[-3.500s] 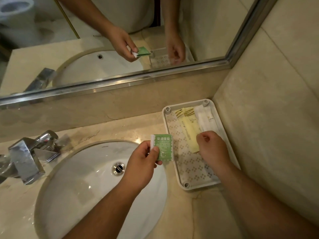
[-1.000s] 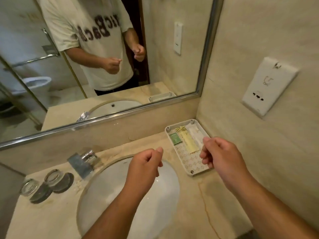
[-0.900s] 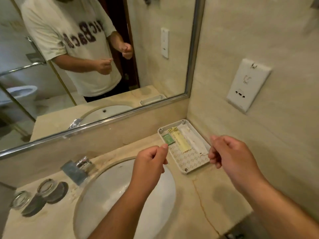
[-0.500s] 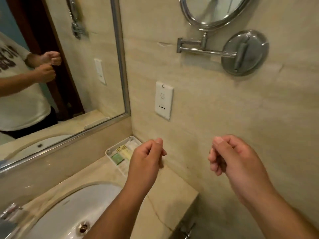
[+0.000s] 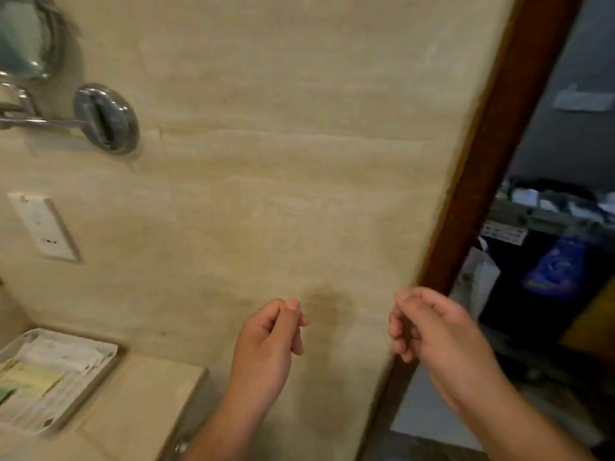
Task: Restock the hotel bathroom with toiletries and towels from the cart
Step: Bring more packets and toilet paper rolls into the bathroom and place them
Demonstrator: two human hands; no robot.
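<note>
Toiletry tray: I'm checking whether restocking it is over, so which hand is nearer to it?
Left. The left hand hangs right of the tray, beyond the counter's end; the right hand is farther right, before the door frame.

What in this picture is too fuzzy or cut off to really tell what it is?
- Head view: packets in the tray are motion-blurred and cut by the left edge; labels unreadable.
- Cart beyond the door frame: blurred, partly hidden by the frame; supplies unidentifiable.
- Round wall mirror: cropped at the top-left corner.
</note>
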